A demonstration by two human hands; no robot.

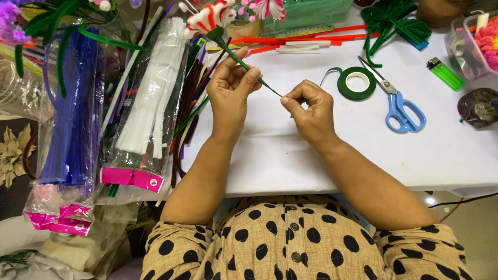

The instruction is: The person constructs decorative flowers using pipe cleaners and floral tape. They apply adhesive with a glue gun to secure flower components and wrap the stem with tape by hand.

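My left hand (232, 88) pinches the green-wrapped stem (236, 56) of a red-and-white pipe-cleaner flower (210, 16), which points up and to the left. My right hand (306, 109) pinches the lower tip of the same stem, just to the right of the left hand. A thin strip of green tape runs from the stem end toward the roll of green floral tape (357, 83) lying on the white table (290, 150).
Blue-handled scissors (397, 103) lie right of the tape roll, a green lighter (445, 73) beyond them. Bags of white (148, 111) and blue (70, 124) pipe cleaners lie at left. Orange sticks (295, 39), green pipe cleaners (391, 23) and a clear box (474, 44) sit at the back.
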